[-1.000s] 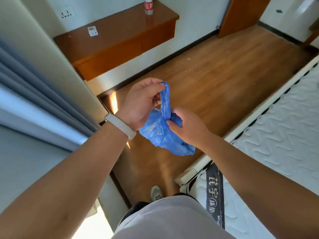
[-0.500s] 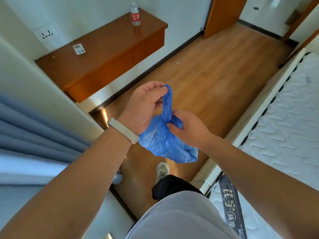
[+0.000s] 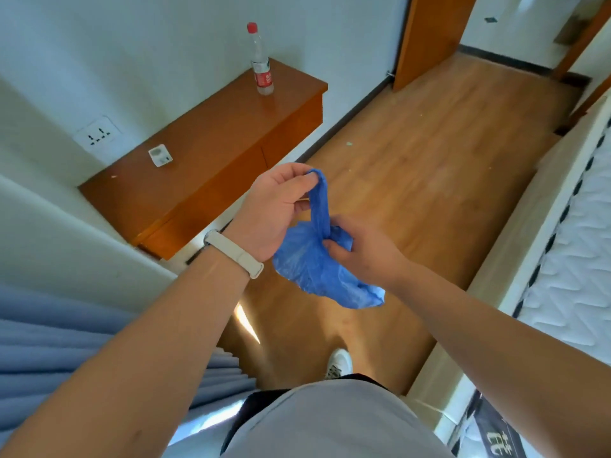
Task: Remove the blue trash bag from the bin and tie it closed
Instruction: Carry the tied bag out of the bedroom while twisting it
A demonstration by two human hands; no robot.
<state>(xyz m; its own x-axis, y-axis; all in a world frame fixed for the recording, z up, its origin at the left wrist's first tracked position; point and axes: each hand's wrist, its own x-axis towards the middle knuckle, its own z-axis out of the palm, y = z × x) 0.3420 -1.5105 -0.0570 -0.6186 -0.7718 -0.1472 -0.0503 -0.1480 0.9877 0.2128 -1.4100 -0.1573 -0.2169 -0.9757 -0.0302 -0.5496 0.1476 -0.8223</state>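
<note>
A wooden shelf (image 3: 211,150) is seen at the upper left of the frame, with a water bottle (image 3: 261,61) stood on its far end. At mid-frame the blue trash bag (image 3: 317,269) is held in the air, already out of the bin, which is not in view. Its neck is drawn upward by the closed left hand (image 3: 274,209), seemingly to keep it taut. The base of the neck is pinched by the right hand (image 3: 360,249), probably so a knot can be formed.

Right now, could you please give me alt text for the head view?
Two bare hands hold a blue trash bag in the air: left hand stretches its twisted neck upward, right hand pinches the base.
</note>
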